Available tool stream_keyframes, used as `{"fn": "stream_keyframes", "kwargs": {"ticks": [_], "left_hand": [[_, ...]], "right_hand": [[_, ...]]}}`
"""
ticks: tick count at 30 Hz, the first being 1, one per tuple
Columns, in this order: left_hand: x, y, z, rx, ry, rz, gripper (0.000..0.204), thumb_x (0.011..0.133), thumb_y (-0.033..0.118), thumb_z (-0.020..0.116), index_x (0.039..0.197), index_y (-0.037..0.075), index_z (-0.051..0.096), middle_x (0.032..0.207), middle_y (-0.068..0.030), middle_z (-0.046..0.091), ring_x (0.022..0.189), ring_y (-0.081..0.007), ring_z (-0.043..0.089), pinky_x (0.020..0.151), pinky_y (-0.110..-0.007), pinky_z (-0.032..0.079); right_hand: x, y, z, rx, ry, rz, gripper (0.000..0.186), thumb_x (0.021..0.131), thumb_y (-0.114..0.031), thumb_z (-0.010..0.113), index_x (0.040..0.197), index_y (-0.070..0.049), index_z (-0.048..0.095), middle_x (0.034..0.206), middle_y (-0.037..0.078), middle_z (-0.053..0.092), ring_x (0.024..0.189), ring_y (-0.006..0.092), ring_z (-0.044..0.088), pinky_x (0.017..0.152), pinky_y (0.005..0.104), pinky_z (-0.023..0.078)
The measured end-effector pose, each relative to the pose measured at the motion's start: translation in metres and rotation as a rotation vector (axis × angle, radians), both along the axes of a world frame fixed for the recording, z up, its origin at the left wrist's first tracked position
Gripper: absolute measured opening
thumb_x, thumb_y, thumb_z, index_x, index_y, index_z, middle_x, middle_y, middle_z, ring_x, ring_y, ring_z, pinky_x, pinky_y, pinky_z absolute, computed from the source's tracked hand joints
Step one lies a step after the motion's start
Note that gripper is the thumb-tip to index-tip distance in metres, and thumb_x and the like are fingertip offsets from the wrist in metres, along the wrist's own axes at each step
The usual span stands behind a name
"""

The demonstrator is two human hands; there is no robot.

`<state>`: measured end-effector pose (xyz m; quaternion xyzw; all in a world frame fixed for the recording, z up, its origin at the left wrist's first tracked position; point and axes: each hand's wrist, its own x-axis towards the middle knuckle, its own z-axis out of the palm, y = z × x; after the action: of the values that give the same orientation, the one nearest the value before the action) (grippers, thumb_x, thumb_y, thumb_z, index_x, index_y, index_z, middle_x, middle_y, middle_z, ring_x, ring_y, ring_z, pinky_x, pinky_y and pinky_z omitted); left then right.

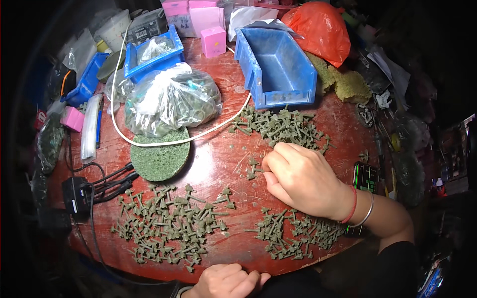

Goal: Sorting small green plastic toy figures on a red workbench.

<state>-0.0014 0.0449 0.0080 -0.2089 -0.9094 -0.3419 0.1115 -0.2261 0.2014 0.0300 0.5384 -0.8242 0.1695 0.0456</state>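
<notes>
Small olive-green plastic pieces, each with a thin stem and a flared, star-like end, lie in three heaps on the red table: a far heap, a near left heap and a near right heap. My right hand is closed over the table between the far and near right heaps, fingertips pinched beside a few loose pieces. Whatever the pinch holds is hidden. At the near table edge my left hand rests with fingers curled in; its palm is out of sight.
An open blue bin stands behind the far heap. Left of it are a clear bag of green parts, a round green sponge-like block and a white cable. A phone lies by my right forearm; a black hub sits far left.
</notes>
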Motion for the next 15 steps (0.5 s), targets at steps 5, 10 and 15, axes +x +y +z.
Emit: {"fn": "stream_keyframes", "kwargs": {"ticks": [5,10,15], "left_hand": [[-0.003,0.001,0.004,-0.031,-0.002,0.001,0.031,0.085,0.022,0.083,0.067,0.014,0.061,0.055,-0.0064,0.047,0.047,-0.0233,0.049,0.044,-0.038,0.039],[0.003,-0.008,-0.012,0.033,0.046,-0.082,0.021,0.078,0.011,0.089,0.090,0.005,0.072,0.068,0.0007,0.058,0.056,-0.0153,0.056,0.048,-0.029,0.045],[0.000,-0.008,-0.015,0.057,0.114,-0.079,0.021,0.080,0.013,0.089,0.090,0.005,0.072,0.060,0.0031,0.049,0.048,-0.0132,0.049,0.043,-0.028,0.041]], "right_hand": [[0.009,0.016,0.003,-0.033,0.091,0.092,0.014,0.080,-0.003,0.067,0.092,0.002,0.061,0.086,0.013,0.058,0.081,0.0287,0.065,0.068,0.0376,0.057],[0.017,0.025,0.004,-0.204,-0.012,0.198,0.016,0.080,-0.003,0.067,0.095,0.003,0.063,0.092,0.014,0.064,0.084,0.0290,0.067,0.072,0.0359,0.058],[0.016,0.036,0.002,-0.211,-0.079,0.218,0.020,0.081,-0.003,0.067,0.100,0.003,0.064,0.096,0.015,0.066,0.089,0.0303,0.069,0.076,0.0388,0.058]]}}
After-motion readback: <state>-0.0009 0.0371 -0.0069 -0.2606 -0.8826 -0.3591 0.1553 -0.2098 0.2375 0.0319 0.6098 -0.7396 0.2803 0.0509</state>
